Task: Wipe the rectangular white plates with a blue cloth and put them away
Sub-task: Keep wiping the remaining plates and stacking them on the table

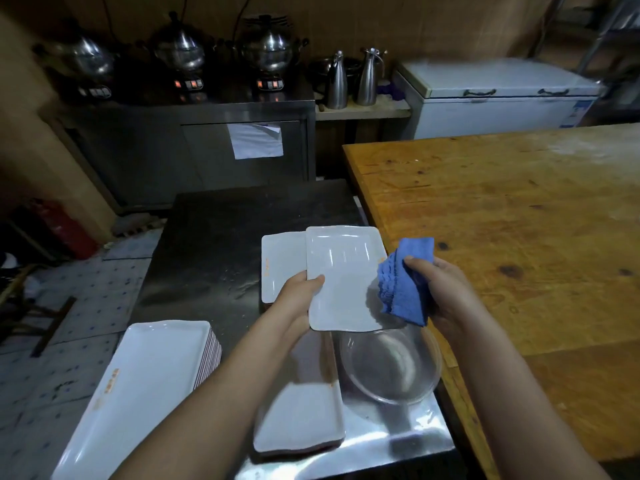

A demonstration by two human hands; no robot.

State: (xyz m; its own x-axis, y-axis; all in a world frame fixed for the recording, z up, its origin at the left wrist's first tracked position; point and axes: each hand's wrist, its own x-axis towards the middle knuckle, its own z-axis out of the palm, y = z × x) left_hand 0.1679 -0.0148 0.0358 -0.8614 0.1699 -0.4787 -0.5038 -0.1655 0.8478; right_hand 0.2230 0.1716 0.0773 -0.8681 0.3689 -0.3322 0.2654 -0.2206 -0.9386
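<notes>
Seen from above, a person's 2 bare hands work over a steel surface [214, 244]. The left hand [298, 296] grips a white rectangular plate [343, 282] by its left edge, thumb on top, holding it in the air. The right hand [446, 292] clutches a bunched blue cloth [405, 285] at the plate's right edge. A far plate [280, 268] lies behind it. A tall stack [149, 382] of plates sits lower left, a low stack [301, 417] under the left forearm. A glass bowl [391, 368] sits beneath the cloth. A wooden surface [502, 220] lies right.
</notes>
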